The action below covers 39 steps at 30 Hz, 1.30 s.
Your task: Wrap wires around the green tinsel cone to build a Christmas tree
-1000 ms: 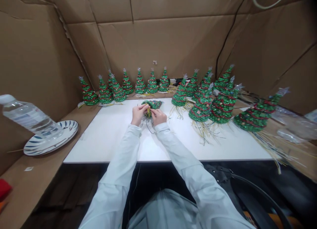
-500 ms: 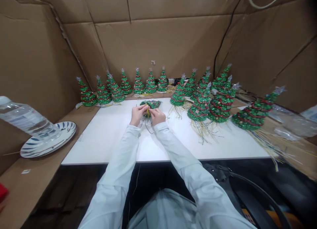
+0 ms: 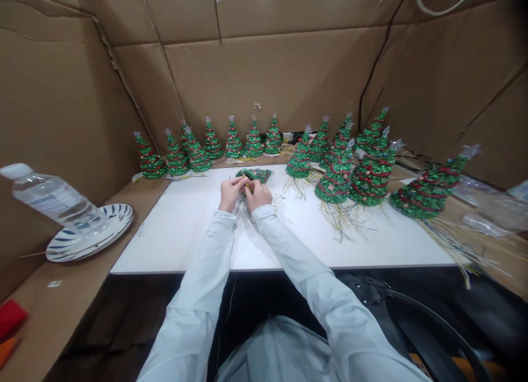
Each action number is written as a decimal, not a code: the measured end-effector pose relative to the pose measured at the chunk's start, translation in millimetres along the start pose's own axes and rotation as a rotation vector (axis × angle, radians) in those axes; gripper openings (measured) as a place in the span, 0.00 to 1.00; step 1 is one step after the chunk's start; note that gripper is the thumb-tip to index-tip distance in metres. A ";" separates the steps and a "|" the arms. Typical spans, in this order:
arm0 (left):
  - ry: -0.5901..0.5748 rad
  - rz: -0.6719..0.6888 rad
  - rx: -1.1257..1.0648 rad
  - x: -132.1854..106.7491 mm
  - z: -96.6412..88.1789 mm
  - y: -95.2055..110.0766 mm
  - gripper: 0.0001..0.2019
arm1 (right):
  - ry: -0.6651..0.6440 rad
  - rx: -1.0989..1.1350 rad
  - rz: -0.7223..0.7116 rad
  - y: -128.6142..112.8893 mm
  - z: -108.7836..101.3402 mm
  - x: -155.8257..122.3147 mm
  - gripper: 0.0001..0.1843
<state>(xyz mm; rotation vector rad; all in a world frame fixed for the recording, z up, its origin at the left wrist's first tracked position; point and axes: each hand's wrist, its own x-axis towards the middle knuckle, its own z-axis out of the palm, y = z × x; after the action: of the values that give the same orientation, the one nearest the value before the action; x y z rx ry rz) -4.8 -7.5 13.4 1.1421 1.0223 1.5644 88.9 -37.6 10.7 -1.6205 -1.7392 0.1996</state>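
A small green tinsel Christmas tree (image 3: 256,174) lies on its side at the far middle of the white table (image 3: 185,233), its base toward me. My left hand (image 3: 231,193) and my right hand (image 3: 258,195) meet at that base, fingers pinched on the yellow wires (image 3: 248,186) sticking out of it. A thin dark wire (image 3: 246,212) trails from the tree toward me. Both arms are in white sleeves.
Several finished trees stand in a row (image 3: 233,141) along the back cardboard wall, and larger ones (image 3: 373,170) with loose yellow wires crowd the table's right side. At the left, a water bottle (image 3: 51,197) rests on a blue-patterned plate (image 3: 88,241). Clear plastic bags (image 3: 489,211) lie at the right.
My two hands have drawn closer together at the tree's base. The view has shifted slightly; nothing else has moved.
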 end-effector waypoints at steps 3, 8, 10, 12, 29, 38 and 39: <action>0.012 0.027 0.009 0.4 -1.3 -0.6 0.14 | -0.046 -0.042 0.031 -2.6 -2.0 3.8 0.17; 0.044 0.011 -0.003 1.6 -1.8 -1.8 0.15 | -0.072 -0.181 -0.050 -2.6 -1.3 5.8 0.21; 0.044 -0.006 -0.014 1.0 -2.4 -0.2 0.15 | -0.047 -0.179 -0.088 -1.6 0.7 6.4 0.20; 0.024 -0.034 -0.037 0.0 -4.2 2.8 0.16 | -0.025 -0.163 -0.136 0.4 2.6 7.7 0.19; -0.330 -0.050 0.044 -0.5 26.1 19.9 0.15 | -0.189 0.004 -0.349 54.5 -58.5 41.8 0.14; -0.225 -0.038 0.003 -7.0 44.3 15.9 0.14 | 0.143 0.012 -0.382 57.7 -64.5 22.4 0.15; -0.224 -0.041 0.013 -6.7 44.2 15.8 0.14 | 0.178 -0.014 -0.400 55.1 -65.2 14.2 0.16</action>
<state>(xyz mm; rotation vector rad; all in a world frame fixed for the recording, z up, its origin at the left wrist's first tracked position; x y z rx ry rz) 35.9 -13.2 37.0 1.2656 0.9016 1.3639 172.9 -37.6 31.6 -1.2250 -1.8817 -0.1444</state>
